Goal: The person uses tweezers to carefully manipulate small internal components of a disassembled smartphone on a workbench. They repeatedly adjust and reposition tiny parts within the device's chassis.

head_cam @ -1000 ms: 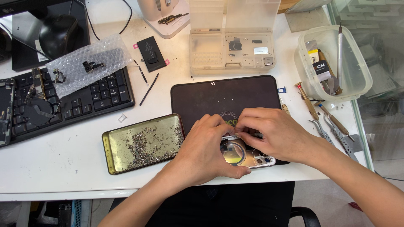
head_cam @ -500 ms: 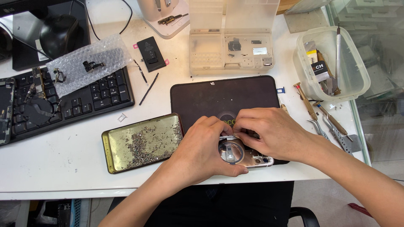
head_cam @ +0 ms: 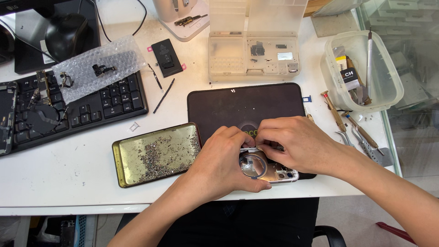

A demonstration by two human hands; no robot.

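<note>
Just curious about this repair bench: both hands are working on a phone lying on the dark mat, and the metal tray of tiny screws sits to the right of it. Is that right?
Not quite. The head view shows the metal tray of tiny screws to the left of the phone, not the right. The rest holds: the left hand and right hand both work on the phone on the dark mat.

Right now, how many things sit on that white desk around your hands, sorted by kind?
Hands, left hand and right hand, both on the opened silver phone: 2
Opened silver phone: 1
Black rectangular work mat: 1
Gold metal tray of tiny screws: 1
Clear plastic boxes, the flat lidded organiser and the tub of tools: 2
Black keyboard: 1
Total: 8
</note>
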